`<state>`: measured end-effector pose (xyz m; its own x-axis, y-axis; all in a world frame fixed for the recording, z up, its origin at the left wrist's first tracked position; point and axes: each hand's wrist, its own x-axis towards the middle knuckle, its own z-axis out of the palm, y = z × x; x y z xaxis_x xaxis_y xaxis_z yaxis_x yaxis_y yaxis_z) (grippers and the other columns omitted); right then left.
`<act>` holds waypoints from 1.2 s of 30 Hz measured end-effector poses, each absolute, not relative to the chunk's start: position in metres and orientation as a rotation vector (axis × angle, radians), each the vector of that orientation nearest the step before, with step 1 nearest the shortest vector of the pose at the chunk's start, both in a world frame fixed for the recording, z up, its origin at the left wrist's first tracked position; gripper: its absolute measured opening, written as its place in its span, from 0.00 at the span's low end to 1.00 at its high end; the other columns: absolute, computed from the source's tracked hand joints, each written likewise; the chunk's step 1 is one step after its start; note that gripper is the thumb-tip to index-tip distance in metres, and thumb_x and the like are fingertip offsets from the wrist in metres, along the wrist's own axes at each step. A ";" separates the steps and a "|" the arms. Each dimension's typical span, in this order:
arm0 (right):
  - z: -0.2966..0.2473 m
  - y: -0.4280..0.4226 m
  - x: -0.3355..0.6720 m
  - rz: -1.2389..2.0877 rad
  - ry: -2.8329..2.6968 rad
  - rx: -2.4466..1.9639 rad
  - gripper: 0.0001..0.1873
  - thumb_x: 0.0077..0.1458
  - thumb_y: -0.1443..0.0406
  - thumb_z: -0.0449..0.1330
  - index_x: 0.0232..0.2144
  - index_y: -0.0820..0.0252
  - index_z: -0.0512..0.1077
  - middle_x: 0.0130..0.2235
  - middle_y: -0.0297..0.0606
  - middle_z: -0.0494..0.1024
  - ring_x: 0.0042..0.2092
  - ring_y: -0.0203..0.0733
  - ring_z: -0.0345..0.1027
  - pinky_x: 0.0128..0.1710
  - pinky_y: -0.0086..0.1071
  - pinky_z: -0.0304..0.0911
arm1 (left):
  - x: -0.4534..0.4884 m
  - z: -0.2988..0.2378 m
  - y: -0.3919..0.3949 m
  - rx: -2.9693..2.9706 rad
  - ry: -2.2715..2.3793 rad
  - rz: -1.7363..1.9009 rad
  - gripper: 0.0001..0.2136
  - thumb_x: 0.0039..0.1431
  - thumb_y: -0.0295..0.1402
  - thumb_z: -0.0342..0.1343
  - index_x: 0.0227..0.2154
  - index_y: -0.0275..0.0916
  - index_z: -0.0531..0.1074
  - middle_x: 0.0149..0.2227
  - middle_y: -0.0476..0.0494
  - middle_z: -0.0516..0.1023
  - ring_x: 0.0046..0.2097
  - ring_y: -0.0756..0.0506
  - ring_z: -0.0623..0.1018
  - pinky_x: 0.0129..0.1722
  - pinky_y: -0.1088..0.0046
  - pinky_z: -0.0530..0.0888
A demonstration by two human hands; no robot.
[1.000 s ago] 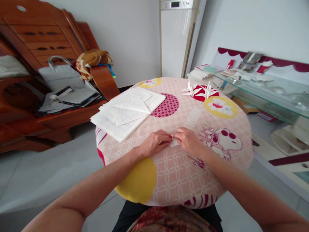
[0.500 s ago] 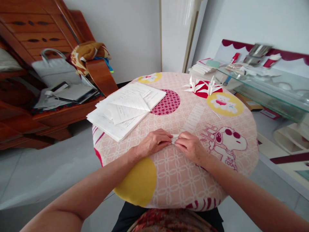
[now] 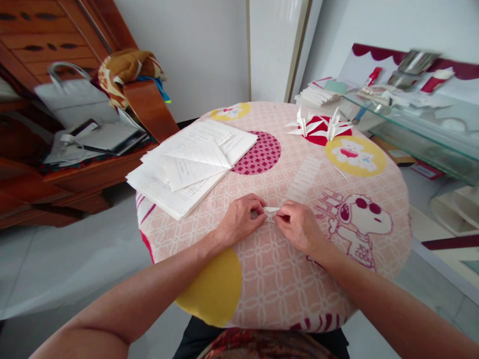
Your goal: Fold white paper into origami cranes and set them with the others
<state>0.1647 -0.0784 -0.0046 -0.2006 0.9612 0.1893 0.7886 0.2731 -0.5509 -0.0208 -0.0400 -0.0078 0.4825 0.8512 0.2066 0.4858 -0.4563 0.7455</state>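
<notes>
Between my two hands is a small folded piece of white paper (image 3: 271, 212), close to the tabletop. My left hand (image 3: 243, 217) pinches its left end between thumb and fingers. The right end is pinched in my right hand (image 3: 297, 225). Fingertips cover both ends, so only the middle of the folded paper shows. Two white origami cranes, a left one (image 3: 305, 124) and a right one (image 3: 333, 127), stand at the far right of the round table (image 3: 269, 279).
A stack of written sheets (image 3: 179, 199) lies on the table's left, with a folded sheet (image 3: 198, 167) on top. Right of the table is a glass shelf (image 3: 419, 134) with papers and metal bowls. A wooden seat (image 3: 149, 107) holding a grey bag (image 3: 71, 99) stands left.
My fingers have shifted from lying flatter against the folded paper to a more arched pinch, and more of its upper edge shows. The whole view has tilted slightly.
</notes>
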 end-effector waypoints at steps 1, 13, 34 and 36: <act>-0.005 -0.078 0.164 0.445 -2.056 -1.592 0.13 0.51 0.73 0.59 0.18 0.59 0.67 0.25 0.35 0.68 0.27 0.36 0.61 0.29 0.31 0.52 | -0.020 -0.008 -0.040 2.115 1.111 0.771 0.06 0.51 0.24 0.57 0.22 0.38 0.74 0.39 0.43 0.80 0.39 0.46 0.78 0.41 0.71 0.73; -0.006 -0.078 0.163 0.211 -2.192 -1.599 0.12 0.54 0.73 0.59 0.20 0.60 0.68 0.27 0.39 0.71 0.32 0.41 0.63 0.34 0.34 0.53 | -0.016 -0.008 -0.036 2.144 1.188 0.735 0.07 0.48 0.23 0.59 0.18 0.37 0.72 0.36 0.45 0.80 0.34 0.48 0.77 0.35 0.73 0.71; -0.003 -0.074 0.158 0.361 -2.087 -1.715 0.08 0.52 0.67 0.64 0.22 0.61 0.72 0.26 0.37 0.75 0.30 0.39 0.65 0.31 0.32 0.52 | -0.012 -0.005 -0.037 2.267 1.268 0.634 0.06 0.49 0.23 0.59 0.20 0.36 0.71 0.36 0.45 0.80 0.34 0.49 0.77 0.35 0.74 0.70; -0.001 -0.071 0.158 0.447 -2.052 -1.764 0.08 0.51 0.67 0.64 0.21 0.60 0.72 0.25 0.36 0.75 0.29 0.38 0.65 0.30 0.32 0.51 | -0.012 -0.005 -0.036 2.278 1.276 0.629 0.07 0.49 0.23 0.59 0.19 0.36 0.71 0.35 0.45 0.80 0.34 0.49 0.76 0.35 0.74 0.70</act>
<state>0.1579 -0.0709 -0.0007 -0.1263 0.9880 0.0893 0.8613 0.1539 -0.4843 -0.0117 -0.0363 -0.0050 0.4673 0.8680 0.1680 0.6621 -0.4695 0.5841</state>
